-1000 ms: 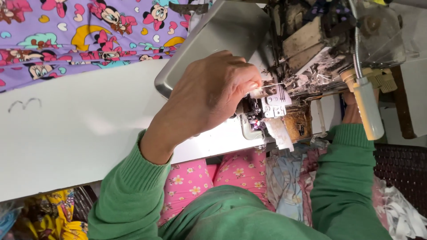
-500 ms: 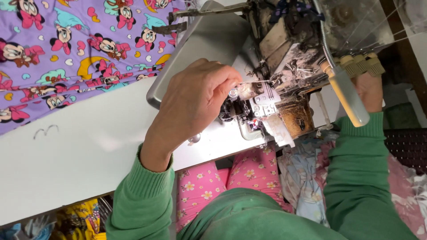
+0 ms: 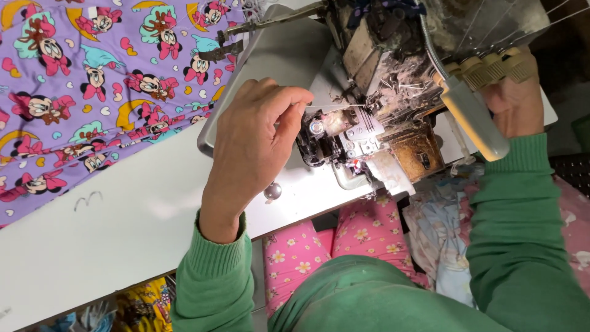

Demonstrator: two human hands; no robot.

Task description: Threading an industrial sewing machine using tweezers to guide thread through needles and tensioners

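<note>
At the needle area of the sewing machine [image 3: 369, 123], your left hand [image 3: 255, 144] pinches a fine thread [image 3: 332, 108] between thumb and forefinger — it runs rightward from the pinch. Right hand [image 3: 516, 101] rests beyond the machine; grip state cannot be told. Purple cartoon-print fabric [image 3: 92, 92] lies left of the pinch — apart.
</note>
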